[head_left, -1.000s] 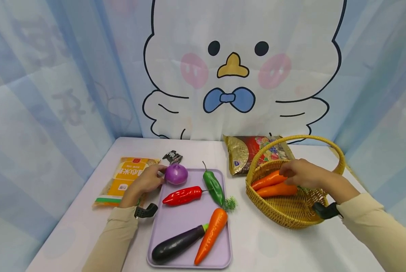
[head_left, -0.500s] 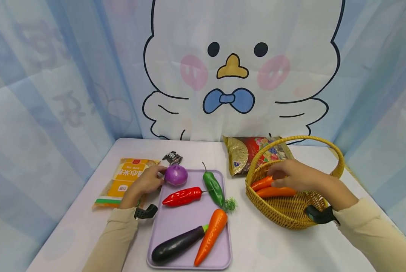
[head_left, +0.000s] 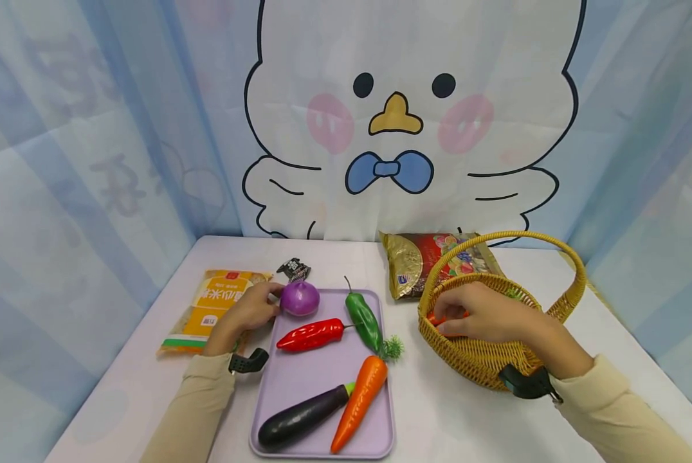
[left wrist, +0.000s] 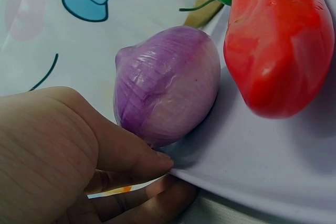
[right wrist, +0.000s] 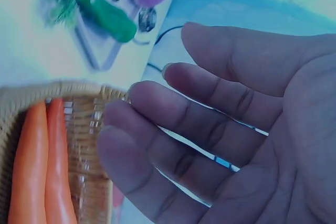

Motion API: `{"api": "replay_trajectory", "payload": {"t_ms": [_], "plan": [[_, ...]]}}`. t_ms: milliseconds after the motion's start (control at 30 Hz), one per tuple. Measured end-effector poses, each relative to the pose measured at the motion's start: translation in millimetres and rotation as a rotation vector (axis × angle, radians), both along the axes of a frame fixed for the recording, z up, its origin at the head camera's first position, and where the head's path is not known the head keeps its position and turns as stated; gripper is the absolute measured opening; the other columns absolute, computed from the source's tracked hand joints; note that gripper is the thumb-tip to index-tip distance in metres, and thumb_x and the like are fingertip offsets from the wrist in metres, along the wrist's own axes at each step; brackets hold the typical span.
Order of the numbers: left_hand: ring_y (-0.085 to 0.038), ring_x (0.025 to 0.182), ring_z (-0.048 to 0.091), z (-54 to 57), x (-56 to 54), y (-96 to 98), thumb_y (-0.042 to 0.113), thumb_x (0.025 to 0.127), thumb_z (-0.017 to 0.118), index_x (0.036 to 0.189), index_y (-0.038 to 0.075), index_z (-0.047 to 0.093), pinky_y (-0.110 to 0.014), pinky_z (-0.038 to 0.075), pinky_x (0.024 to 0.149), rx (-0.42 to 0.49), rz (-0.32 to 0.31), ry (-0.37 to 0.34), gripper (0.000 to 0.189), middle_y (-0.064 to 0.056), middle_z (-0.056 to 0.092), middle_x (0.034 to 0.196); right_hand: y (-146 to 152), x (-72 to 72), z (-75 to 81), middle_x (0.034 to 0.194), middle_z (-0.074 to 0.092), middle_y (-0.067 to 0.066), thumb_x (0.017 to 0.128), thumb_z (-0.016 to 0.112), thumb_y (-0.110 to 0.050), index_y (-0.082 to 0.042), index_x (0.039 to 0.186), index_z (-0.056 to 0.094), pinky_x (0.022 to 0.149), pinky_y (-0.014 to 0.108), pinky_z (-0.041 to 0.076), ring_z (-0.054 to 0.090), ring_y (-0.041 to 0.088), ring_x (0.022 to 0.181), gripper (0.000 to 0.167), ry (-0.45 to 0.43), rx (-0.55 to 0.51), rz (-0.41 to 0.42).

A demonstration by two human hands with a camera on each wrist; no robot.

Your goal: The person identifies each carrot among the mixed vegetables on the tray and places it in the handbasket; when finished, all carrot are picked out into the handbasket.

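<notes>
My left hand (head_left: pixel 253 307) pinches the corner edge of the lilac tray (head_left: pixel 317 370), thumb above and fingers below in the left wrist view. Right beside it sits a purple onion (left wrist: pixel 168 85). Over the wicker basket (head_left: pixel 458 357) is my right hand (head_left: pixel 482 313), its fingers loosely bent with nothing between them in the right wrist view. Two carrots (right wrist: pixel 31 166) lie in the basket, partly covered by that hand in the head view. On the tray are a red pepper (head_left: pixel 311 335), a green pepper (head_left: pixel 364 321), an eggplant (head_left: pixel 305 417) and another carrot (head_left: pixel 359 405).
An orange food bag (head_left: pixel 218 299) lies left of the tray, behind the left forearm. A small black packet (head_left: pixel 295 269) is behind the onion. Behind the basket lies a gold-and-red bag (head_left: pixel 409 265). The basket's tall handle (head_left: pixel 514 235) arches over it. Printed curtains surround the table.
My right hand has moved left across the basket and a little lower, covering more of the carrots. The left hand stays at the tray's edge.
</notes>
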State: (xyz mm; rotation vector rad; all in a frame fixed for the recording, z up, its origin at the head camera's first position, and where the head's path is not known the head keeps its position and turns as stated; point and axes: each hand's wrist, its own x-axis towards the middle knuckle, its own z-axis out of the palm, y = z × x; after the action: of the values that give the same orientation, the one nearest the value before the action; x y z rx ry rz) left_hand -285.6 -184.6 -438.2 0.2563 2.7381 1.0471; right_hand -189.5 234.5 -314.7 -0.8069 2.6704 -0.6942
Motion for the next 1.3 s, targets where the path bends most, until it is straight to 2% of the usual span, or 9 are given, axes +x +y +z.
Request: {"api": "replay_trajectory", "payload": {"t_ms": [233, 467, 733, 867, 1000, 1200, 1300], "plan": [[-0.038, 0.122, 0.055, -1.3, 0.2, 0.6, -0.002, 0.091, 0.062, 0.14, -0.001, 0.057, -0.055, 0.046, 0.106, 0.001, -0.003, 0.005, 0.049, -0.02, 0.06, 0.134, -13.6, 6.5, -6.7, 0.087, 0.064, -0.005, 0.092, 0.073, -0.022, -0.016, 0.103, 0.07, 0.067, 0.027, 0.055, 0.059, 0.015, 0.078, 0.012, -0.046, -0.051, -0.007], [-0.038, 0.122, 0.055, -1.4, -0.9, 0.3, -0.002, 0.091, 0.061, 0.141, 0.0, 0.056, -0.055, 0.047, 0.105, 0.002, 0.005, -0.004, 0.05, -0.02, 0.06, 0.135, -29.6, 9.0, -18.0, 0.097, 0.067, -0.006, 0.092, 0.074, -0.02, -0.016, 0.107, 0.071, 0.078, 0.029, 0.056, 0.061, 0.012, 0.088, 0.016, -0.02, -0.046, 0.02], [-0.038, 0.122, 0.055, -1.8, -0.5, 0.7, -0.002, 0.091, 0.061, 0.14, 0.0, 0.057, -0.055, 0.046, 0.106, -0.004, 0.008, -0.001, 0.05, -0.02, 0.06, 0.134, -50.3, 10.3, -33.4, 0.113, 0.069, 0.002, 0.09, 0.076, -0.015, -0.009, 0.115, 0.07, 0.091, 0.047, 0.056, 0.062, 0.025, 0.105, 0.027, -0.05, -0.04, 0.068], [-0.038, 0.122, 0.055, -1.7, 0.1, 1.6, -0.002, 0.091, 0.062, 0.14, 0.0, 0.057, -0.055, 0.046, 0.107, 0.0, 0.013, -0.006, 0.05, -0.02, 0.06, 0.134, -59.4, 10.6, -41.7, 0.119, 0.067, 0.001, 0.088, 0.077, -0.012, -0.01, 0.117, 0.07, 0.088, 0.041, 0.058, 0.061, 0.028, 0.11, 0.029, -0.059, -0.039, 0.092], [-0.038, 0.124, 0.055, -0.4, 0.8, 1.8, -0.002, 0.091, 0.061, 0.14, 0.0, 0.057, -0.055, 0.045, 0.107, 0.0, 0.011, -0.003, 0.05, -0.02, 0.06, 0.135, -67.4, 10.8, -49.7, 0.12, 0.065, -0.003, 0.087, 0.077, -0.012, -0.013, 0.117, 0.071, 0.085, 0.033, 0.055, 0.06, 0.025, 0.108, 0.031, -0.024, -0.004, 0.126], [-0.038, 0.123, 0.055, 0.0, 0.8, 1.3, -0.002, 0.091, 0.061, 0.14, -0.001, 0.056, -0.056, 0.046, 0.106, -0.005, 0.005, 0.003, 0.05, -0.021, 0.06, 0.135, -79.4, 12.1, -58.3, 0.121, 0.067, -0.003, 0.083, 0.08, -0.009, -0.013, 0.118, 0.071, 0.101, 0.045, 0.051, 0.061, 0.02, 0.112, 0.037, 0.001, 0.046, 0.172], [-0.038, 0.122, 0.055, -0.3, 0.4, 1.3, -0.002, 0.09, 0.061, 0.14, -0.001, 0.057, -0.055, 0.046, 0.106, -0.007, 0.007, 0.001, 0.05, -0.021, 0.06, 0.135, -83.3, 12.9, -62.2, 0.118, 0.067, -0.005, 0.081, 0.081, -0.009, -0.014, 0.118, 0.072, 0.102, 0.044, 0.05, 0.061, 0.016, 0.111, 0.038, 0.0, 0.065, 0.188]]}}
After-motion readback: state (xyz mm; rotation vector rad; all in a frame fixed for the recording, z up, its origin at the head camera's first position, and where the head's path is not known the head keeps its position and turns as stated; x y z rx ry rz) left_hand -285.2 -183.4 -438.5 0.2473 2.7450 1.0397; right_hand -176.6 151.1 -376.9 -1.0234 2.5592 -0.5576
